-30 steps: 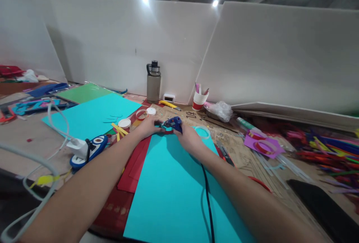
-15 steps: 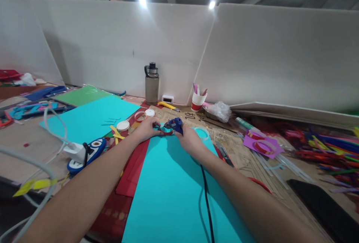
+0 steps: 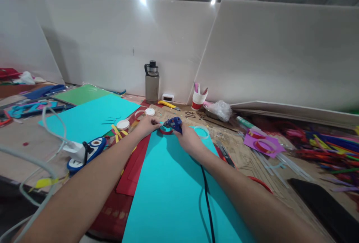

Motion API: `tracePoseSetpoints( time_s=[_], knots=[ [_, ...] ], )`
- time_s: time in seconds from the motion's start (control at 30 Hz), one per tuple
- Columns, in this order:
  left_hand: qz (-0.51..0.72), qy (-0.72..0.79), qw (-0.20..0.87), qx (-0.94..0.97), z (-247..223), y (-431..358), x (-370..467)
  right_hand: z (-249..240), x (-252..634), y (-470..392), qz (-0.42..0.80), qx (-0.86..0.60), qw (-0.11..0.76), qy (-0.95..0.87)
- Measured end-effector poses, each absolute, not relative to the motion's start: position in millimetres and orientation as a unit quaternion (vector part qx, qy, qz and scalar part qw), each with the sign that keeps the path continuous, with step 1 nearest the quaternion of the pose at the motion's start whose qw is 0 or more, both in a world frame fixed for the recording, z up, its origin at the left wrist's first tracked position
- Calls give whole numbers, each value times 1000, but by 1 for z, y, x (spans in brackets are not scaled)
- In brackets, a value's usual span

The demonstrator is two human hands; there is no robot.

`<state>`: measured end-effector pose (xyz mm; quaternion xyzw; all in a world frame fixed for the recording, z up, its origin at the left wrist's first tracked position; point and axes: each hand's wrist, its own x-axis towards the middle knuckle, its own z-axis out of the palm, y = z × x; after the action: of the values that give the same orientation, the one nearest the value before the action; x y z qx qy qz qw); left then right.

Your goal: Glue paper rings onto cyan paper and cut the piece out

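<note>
My right hand [image 3: 189,138] is wrapped round a blue hot glue gun [image 3: 176,123], whose nozzle points left. A black cord [image 3: 206,198] trails from it over a turquoise sheet [image 3: 165,194]. My left hand [image 3: 150,125] is closed in a pinch just left of the nozzle; what its fingertips hold is too small to make out. Below the nozzle, between both hands, a red ring [image 3: 166,131] rests on the sheet's far end. A pale, translucent ring [image 3: 202,132] lies to the right of my right hand.
A water bottle [image 3: 152,84], a yellow utility knife [image 3: 168,105] and a paper cup of pens [image 3: 199,99] stand or lie towards the back panel. At left is a blue power strip [image 3: 86,155]. A grey cutter [image 3: 226,154] and colourful pipe cleaners [image 3: 333,153] lie right.
My left hand has shifted slightly up and left, away from the red ring, which now shows more. The glue gun stays almost in place in my right hand.
</note>
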<state>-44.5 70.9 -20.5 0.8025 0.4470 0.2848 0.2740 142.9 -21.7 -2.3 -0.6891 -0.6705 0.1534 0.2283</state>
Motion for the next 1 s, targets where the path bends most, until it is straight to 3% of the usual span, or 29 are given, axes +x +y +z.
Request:
tracePoseSetpoints(
  time_s=[1.0],
  knots=[
    [257, 459, 248, 814, -25, 80, -43, -4, 143, -27, 200, -661, 259, -675]
  ],
)
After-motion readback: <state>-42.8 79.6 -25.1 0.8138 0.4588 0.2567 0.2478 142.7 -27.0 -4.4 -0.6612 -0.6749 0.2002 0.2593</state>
